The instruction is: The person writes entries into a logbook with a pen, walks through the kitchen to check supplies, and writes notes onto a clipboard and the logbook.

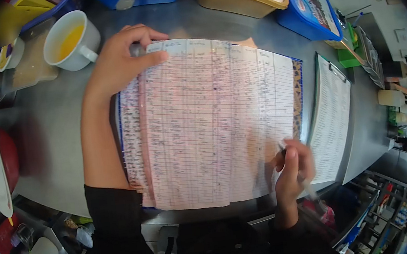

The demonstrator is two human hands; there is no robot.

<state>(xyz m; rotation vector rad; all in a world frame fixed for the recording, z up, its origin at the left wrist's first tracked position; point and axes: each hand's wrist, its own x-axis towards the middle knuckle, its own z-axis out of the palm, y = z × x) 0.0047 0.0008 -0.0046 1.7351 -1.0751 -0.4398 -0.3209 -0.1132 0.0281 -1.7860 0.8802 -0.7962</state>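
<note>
White lined paper [202,117], pinched by left fingers [157,58], is best held flat; a thin clear pen [314,195] is pinched by right fingers [292,159].

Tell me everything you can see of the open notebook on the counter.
The notebook lies open, its top edge pointing away from the person. Its pages look like lined paper, ruled into columns and filled with small handwriting too fine to read. A patterned cover with a blue edge shows at the right. The left hand grips the page's top left corner; the right hand, holding a pen, is at the lower right.
</note>
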